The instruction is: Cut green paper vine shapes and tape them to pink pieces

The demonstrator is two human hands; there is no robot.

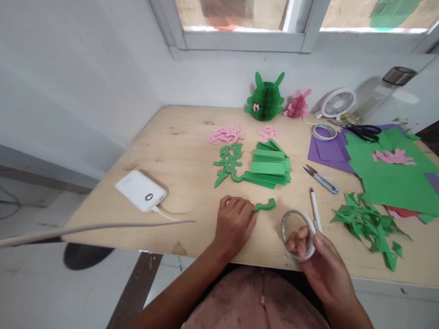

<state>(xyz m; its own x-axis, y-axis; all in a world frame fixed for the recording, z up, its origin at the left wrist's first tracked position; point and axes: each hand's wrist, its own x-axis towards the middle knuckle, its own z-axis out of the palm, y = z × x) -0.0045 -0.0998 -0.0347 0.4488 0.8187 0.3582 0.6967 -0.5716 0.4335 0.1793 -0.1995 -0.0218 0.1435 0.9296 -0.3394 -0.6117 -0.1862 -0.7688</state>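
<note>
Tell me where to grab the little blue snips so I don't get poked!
Best pinch the blue handles of the snips from above, coming from your right side. They lie flat, with the pointed blades aiming left and away from you, so the handle end looks safest.

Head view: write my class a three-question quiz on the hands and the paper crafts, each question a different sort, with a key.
1. Multiple choice. The right hand holds:
a) black-handled scissors
b) a tape roll
c) a glass bottle

2. True or false: the green paper figure is larger than the pink paper figure.

3. Fill the gap: at the fingers of the left hand is a curved paper piece coloured ____.

Key: 1 b; 2 true; 3 green.
</note>
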